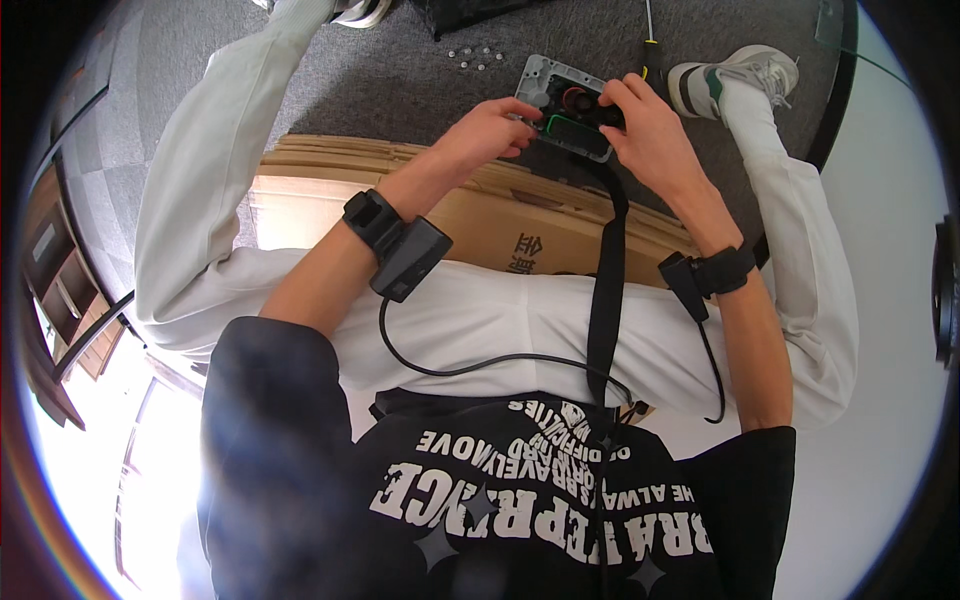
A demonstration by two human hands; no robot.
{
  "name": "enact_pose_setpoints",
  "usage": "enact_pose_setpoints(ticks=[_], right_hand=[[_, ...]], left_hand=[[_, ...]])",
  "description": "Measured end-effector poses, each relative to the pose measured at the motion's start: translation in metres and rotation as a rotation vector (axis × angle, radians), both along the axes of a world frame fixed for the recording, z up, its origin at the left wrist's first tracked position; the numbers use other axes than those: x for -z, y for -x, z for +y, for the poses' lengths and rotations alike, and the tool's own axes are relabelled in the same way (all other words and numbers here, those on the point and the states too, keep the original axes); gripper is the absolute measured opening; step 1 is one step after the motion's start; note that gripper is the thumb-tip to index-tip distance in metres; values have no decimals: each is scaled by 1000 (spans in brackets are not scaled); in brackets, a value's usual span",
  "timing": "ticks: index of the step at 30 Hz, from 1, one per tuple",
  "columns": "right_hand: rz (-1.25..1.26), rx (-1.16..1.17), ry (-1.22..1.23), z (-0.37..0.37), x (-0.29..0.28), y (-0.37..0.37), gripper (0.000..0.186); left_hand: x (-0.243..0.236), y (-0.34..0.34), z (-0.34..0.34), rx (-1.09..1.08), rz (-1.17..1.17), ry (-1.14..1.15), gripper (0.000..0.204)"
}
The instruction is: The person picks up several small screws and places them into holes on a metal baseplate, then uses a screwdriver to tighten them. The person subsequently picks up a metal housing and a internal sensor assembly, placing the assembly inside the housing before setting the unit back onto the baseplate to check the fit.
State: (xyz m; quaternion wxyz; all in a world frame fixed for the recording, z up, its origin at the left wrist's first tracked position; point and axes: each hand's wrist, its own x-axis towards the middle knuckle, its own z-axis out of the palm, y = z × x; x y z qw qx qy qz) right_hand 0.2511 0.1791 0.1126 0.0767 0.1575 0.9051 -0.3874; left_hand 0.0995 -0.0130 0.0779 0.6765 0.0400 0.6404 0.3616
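Observation:
A grey rectangular device housing (536,76) lies opened on the carpet beyond my knees, its inside showing. In it I see a green-edged rectangular part (575,131) and an orange-red ring (574,99) among black pieces. My left hand (495,130) is at the housing's left edge, fingers curled and fingertips against it. At the right side, my right hand (640,125) is closed, thumb and fingers about a dark part (608,113) inside the housing. Its exact kind is partly hidden by the fingers.
Several small silvery screws (475,58) lie scattered left of the housing. A screwdriver (652,55) with a yellow-black handle lies beyond my right hand. Flattened cardboard (420,215) sits between my legs, crossed by a black strap (606,290). A black bag-like object (470,12) is at the far edge.

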Motion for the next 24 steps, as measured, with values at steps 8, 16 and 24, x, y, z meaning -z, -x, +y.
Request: enact_pose_setpoints(ticks=[8, 16, 24], right_hand=[[27, 35, 21, 2, 10, -6, 29], [17, 13, -15, 1, 9, -4, 31], [41, 37, 25, -1, 9, -3, 30]], left_hand=[[-3, -3, 4, 61, 5, -1, 48], [-4, -5, 2, 34, 101, -35, 43], [-3, -7, 1, 137, 262, -46, 37]])
